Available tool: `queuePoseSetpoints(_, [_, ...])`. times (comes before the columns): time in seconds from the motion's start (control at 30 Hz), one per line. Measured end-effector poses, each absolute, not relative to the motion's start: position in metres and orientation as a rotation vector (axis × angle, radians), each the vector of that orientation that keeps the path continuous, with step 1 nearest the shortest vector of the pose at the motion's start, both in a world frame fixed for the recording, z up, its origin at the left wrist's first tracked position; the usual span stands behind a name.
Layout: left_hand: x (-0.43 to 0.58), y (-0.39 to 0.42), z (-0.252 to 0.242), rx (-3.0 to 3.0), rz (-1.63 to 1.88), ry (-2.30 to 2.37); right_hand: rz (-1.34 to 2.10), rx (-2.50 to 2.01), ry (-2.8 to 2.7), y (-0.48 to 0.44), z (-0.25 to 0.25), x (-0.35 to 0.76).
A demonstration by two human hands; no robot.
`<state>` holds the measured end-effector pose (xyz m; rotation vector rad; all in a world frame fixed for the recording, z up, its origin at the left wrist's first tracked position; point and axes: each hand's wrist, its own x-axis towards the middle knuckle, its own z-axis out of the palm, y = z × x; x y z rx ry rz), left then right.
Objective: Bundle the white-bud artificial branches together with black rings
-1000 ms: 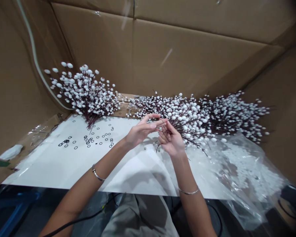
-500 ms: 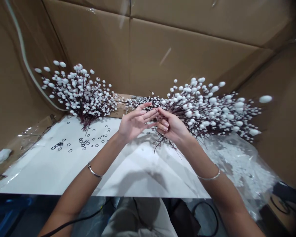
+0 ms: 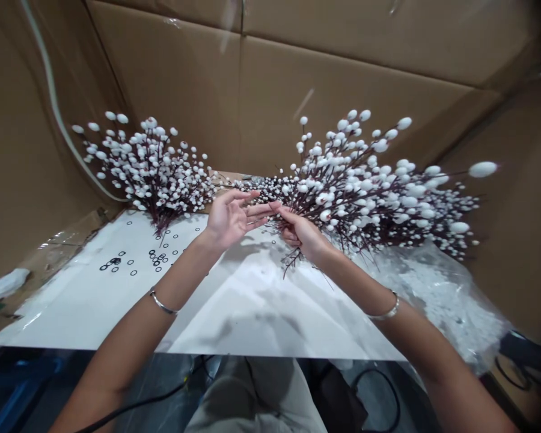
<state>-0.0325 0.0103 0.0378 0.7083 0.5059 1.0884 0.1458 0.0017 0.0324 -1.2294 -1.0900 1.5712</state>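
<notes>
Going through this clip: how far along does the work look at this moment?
Seemingly done: one white-berried spray stands at the left, its stems gathered together. In hand: the right hand grips the stems of a second spray, with the left hand open beside it. Seemingly left: black rings lie loose on the white board, and another spray lies behind.
</notes>
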Motion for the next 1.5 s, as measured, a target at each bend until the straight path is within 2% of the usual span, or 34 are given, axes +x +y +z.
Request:
queuePoseSetpoints(0.43, [-0.03, 0.007, 0.041, 0.913, 1.059, 0.603, 1.646, -1.358, -1.177, 0.0, 0.01, 0.141])
queuePoseSetpoints(0.7, [-0.028, 0.0, 0.035, 0.945, 1.056, 0.585, 1.567, -1.406, -1.186, -0.004, 0.007, 0.133])
queuePoseSetpoints(0.8, [-0.027, -0.008, 0.026, 1.264, 1.06, 0.627, 1.607, -1.376, -1.236, -0.007, 0.004, 0.133])
queuePoseSetpoints(0.93, [-0.026, -0.02, 0.015, 1.972, 1.022, 0.722, 1.654, -1.347, -1.297, -0.006, -0.009, 0.136])
queuePoseSetpoints(1.1, [-0.025, -0.024, -0.001, 2.449, 0.991, 0.806, 1.53, -1.489, -1.281, -0.006, -0.02, 0.134])
queuePoseSetpoints(1.27, [-0.026, -0.027, -0.01, 2.381, 1.041, 0.856, 1.488, -1.498, -1.315, -0.009, -0.021, 0.13])
queuePoseSetpoints(1.5, [-0.031, -0.017, -0.014, 1.571, 1.106, 0.781, 1.343, -1.47, -1.483, -0.014, -0.024, 0.132])
